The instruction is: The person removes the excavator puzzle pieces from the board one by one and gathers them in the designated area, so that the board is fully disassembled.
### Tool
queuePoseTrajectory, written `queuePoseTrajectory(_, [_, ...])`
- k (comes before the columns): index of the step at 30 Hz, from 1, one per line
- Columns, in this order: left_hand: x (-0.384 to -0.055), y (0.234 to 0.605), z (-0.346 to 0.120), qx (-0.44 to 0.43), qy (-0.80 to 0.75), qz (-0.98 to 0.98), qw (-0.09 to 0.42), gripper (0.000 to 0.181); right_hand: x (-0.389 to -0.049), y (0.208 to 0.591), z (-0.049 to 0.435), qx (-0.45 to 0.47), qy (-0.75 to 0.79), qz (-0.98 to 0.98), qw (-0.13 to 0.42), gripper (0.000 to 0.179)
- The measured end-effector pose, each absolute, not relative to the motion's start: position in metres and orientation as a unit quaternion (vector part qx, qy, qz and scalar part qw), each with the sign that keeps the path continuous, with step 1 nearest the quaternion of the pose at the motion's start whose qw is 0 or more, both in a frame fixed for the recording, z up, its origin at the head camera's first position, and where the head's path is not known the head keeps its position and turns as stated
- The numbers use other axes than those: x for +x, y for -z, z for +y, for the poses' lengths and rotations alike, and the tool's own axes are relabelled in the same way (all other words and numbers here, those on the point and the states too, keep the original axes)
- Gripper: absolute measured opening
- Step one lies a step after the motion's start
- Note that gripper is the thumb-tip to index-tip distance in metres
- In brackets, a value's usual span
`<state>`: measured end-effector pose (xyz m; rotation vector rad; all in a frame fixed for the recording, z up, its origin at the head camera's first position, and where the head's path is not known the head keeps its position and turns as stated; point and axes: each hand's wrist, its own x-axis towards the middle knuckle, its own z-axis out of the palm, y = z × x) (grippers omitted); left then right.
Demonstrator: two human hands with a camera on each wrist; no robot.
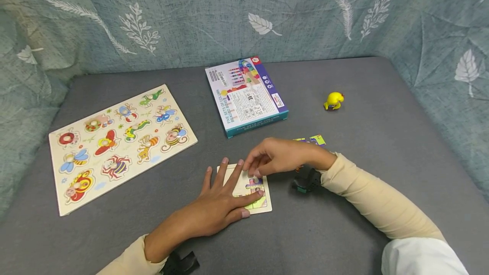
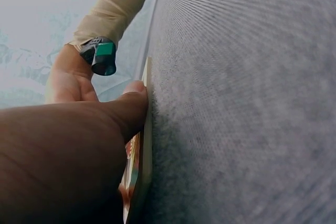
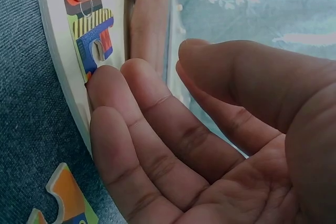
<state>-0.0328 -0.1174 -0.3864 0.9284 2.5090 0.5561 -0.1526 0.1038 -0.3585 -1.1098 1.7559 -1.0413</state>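
Note:
A small pale puzzle board (image 1: pixel 268 202) lies on the grey table, some colourful pieces (image 1: pixel 254 186) fitted in its lower right part. Across it my left hand (image 1: pixel 215 205) is spread flat, fingers apart, thumb at the near edge. In the left wrist view the thumb (image 2: pixel 135 95) rests along the board's rim. My right hand (image 1: pixel 276 156) is bent over the board's upper right side. The right wrist view shows its fingertips (image 3: pixel 107 85) touching the board beside a blue and striped piece (image 3: pixel 94 40), the thumb apart and nothing gripped.
Loose puzzle pieces (image 1: pixel 318 140) lie partly hidden behind my right wrist. A large wooden insect puzzle (image 1: pixel 126 139) occupies the left. A bead-set box (image 1: pixel 248 101) lies beyond my hands, and a yellow toy chick (image 1: pixel 334 100) stands at the right. Patterned cloth (image 1: pixel 214 20) hangs behind.

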Motion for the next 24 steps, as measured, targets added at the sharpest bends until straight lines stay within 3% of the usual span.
queuePoseTrajectory(24, [-0.0328, 0.3888, -0.1172, 0.329, -0.196, 0.902, 0.202, 0.048, -0.1517, 0.3626, 0.1026, -0.435, 0.414, 0.688, 0.407, 0.024])
